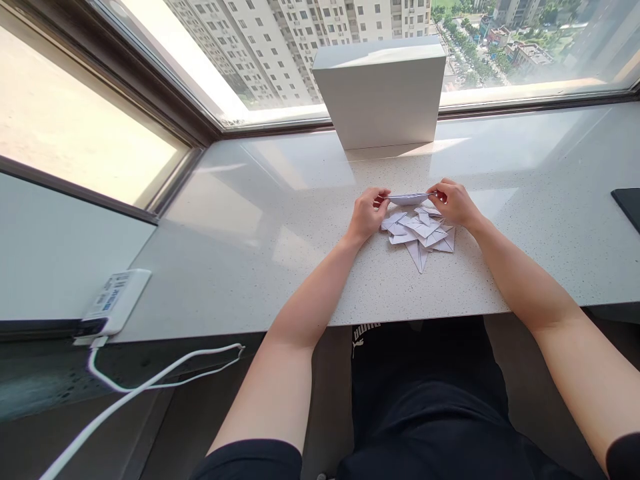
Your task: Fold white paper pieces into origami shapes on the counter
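Folded paper (409, 200) stretched level between two hands, above a loose pile.
Nearest on the speckled counter (280, 280), the pile of folded pieces (423, 232) lies overlapped, white, creased and pointed, one tip aimed at the counter's front edge. Just beyond its far side is the held paper, white, long and narrow. The left hand (369, 212) pinches its left end, fingers curled nearly closed; the right hand (454, 202) pinches the other end likewise. Farther back stands a white box (387, 107).
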`<move>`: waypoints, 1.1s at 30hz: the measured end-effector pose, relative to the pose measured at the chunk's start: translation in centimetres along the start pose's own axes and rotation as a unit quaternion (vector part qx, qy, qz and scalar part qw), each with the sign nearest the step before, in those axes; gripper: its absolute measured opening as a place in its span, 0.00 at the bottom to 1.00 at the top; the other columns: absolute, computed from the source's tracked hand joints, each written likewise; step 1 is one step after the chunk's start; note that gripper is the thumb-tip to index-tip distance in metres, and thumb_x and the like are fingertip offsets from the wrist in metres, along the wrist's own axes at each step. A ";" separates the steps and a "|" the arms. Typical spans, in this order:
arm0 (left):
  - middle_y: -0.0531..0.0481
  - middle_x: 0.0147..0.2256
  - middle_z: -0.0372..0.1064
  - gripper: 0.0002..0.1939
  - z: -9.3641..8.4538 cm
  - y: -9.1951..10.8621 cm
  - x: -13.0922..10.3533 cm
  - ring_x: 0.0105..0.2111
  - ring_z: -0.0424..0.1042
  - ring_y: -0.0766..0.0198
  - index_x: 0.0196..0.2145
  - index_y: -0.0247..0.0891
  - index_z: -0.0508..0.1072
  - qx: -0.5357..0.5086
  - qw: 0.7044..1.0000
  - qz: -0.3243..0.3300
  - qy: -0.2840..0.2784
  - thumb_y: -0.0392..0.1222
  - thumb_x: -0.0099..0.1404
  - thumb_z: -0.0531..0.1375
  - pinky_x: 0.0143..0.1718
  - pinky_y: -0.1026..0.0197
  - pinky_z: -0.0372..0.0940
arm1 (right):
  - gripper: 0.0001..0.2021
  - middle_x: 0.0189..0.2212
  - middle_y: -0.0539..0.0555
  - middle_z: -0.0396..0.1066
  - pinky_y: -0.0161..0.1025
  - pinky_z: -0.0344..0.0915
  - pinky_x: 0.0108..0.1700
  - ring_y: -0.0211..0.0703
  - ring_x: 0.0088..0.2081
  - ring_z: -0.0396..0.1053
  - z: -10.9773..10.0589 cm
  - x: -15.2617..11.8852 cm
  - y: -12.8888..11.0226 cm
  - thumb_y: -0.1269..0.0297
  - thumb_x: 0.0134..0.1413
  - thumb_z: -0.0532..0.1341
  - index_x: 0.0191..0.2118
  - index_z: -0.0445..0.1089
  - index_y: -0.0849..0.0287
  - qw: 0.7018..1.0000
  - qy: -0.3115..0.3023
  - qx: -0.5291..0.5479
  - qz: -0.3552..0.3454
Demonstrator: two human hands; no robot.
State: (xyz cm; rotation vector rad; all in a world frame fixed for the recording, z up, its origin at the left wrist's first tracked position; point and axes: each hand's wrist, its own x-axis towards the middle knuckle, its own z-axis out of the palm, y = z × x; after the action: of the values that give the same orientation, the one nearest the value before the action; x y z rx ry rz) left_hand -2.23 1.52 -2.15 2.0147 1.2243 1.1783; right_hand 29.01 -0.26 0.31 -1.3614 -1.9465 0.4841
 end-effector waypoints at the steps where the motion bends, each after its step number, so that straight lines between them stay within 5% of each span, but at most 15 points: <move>1: 0.39 0.57 0.88 0.11 0.0 0.0 0.0 0.52 0.88 0.54 0.56 0.42 0.86 0.002 1.000 -0.001 0.004 0.32 0.81 0.69 0.58 0.49 0.87 | 0.09 0.42 0.59 0.79 0.56 0.77 0.54 0.54 0.40 0.74 0.0 0.0 0.0 0.61 0.74 0.69 0.48 0.89 0.54 1.000 0.000 0.001 0.000; 26: 0.40 0.54 0.89 0.11 -0.4 1.2 -0.2 0.52 0.88 0.54 0.52 0.42 0.88 0.005 1.000 0.000 -0.002 0.30 0.80 0.67 0.61 0.47 0.86 | 0.10 0.42 0.59 0.81 0.55 0.76 0.54 0.54 0.40 0.74 -0.3 0.0 -0.4 0.64 0.71 0.69 0.51 0.88 0.54 1.000 -0.009 0.004 0.009; 33: 0.41 0.55 0.89 0.10 -0.2 0.8 -0.1 0.54 0.88 0.53 0.52 0.43 0.88 -0.002 1.000 -0.008 0.005 0.32 0.81 0.67 0.61 0.47 0.87 | 0.10 0.42 0.60 0.82 0.56 0.77 0.53 0.55 0.39 0.73 -0.1 0.0 0.0 0.59 0.72 0.68 0.49 0.88 0.53 1.000 -0.009 0.007 0.007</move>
State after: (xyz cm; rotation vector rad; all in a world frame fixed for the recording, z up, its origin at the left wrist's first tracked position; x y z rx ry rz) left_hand -2.10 1.02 -1.49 1.9952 1.2400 1.1830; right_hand 29.08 -0.28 0.36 -1.3681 -1.9454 0.5169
